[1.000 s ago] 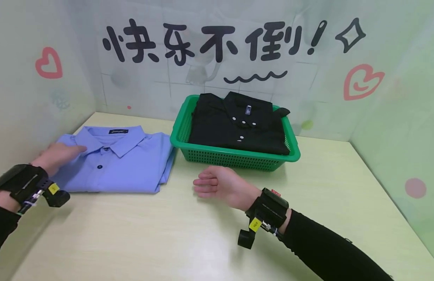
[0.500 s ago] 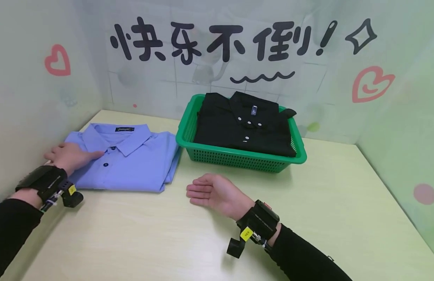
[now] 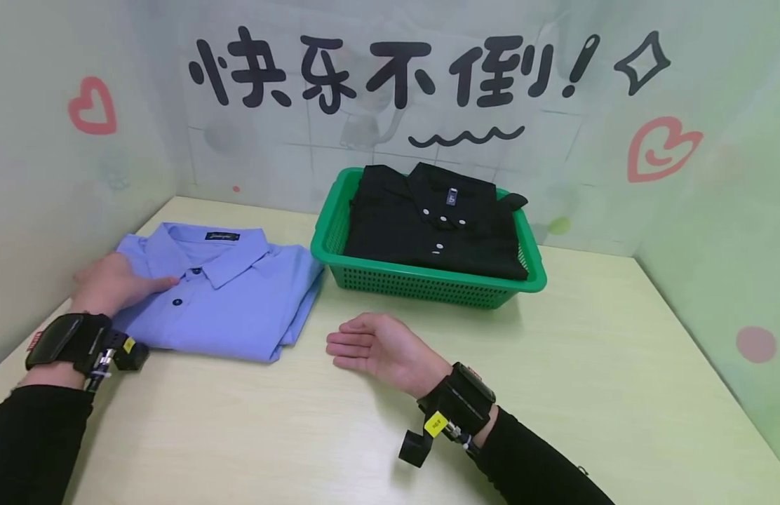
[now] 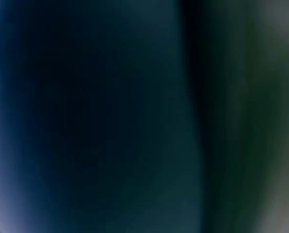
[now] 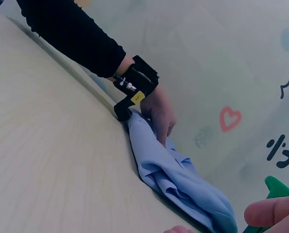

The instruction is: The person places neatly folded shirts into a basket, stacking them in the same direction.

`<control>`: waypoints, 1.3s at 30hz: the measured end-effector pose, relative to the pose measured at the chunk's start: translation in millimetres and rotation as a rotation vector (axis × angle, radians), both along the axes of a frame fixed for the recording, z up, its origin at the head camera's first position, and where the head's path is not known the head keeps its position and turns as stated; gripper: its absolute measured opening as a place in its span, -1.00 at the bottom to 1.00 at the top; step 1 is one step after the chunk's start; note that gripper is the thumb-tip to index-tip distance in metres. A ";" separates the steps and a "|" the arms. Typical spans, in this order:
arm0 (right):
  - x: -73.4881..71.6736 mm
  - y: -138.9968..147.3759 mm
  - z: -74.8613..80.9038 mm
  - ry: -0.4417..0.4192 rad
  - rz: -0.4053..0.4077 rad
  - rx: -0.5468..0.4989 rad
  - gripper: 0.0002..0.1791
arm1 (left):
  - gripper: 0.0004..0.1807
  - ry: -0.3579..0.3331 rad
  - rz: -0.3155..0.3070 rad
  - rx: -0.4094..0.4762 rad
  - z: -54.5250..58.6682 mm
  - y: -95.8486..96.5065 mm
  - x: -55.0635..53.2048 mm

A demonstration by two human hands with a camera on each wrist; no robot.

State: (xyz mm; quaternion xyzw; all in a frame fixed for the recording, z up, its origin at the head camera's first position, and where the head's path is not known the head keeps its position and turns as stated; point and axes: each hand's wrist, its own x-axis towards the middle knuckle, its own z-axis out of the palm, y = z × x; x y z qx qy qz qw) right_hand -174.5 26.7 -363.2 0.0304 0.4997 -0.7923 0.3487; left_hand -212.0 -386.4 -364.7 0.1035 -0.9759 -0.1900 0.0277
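Observation:
A folded light-blue shirt lies on the table at the left, collar toward the back wall. My left hand grips its left side, thumb on top beside the buttons and the other fingers over the left edge. The right wrist view also shows that hand at the end of the shirt. Dark blur fills the left wrist view. My right hand is held over the table, fingers extended together and pointing left, thumb side up, holding nothing. Behind it stands a green basket.
A folded black shirt fills the basket, a bit of it over the right rim. The pale wooden table meets a printed back wall and side walls on the left and right.
My left hand first moved right onto the shirt, its thumb reaching further in. The shirt has since turned slightly, its front right corner coming nearer. My right hand moved a little left and nearer.

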 end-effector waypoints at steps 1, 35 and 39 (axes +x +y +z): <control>0.9 -0.7 -0.1 0.003 0.004 -0.002 -0.54 | -0.07 0.010 -0.017 -0.006 -0.4 -2.1 0.9; 5.6 -9.6 -4.7 -0.078 0.011 -0.112 -0.46 | 0.13 -0.004 -0.156 0.075 -2.5 -16.3 -4.1; 7.0 -10.5 -5.3 -0.097 0.004 -0.128 -0.40 | 0.18 -0.019 -0.155 0.093 -2.3 -15.4 -4.4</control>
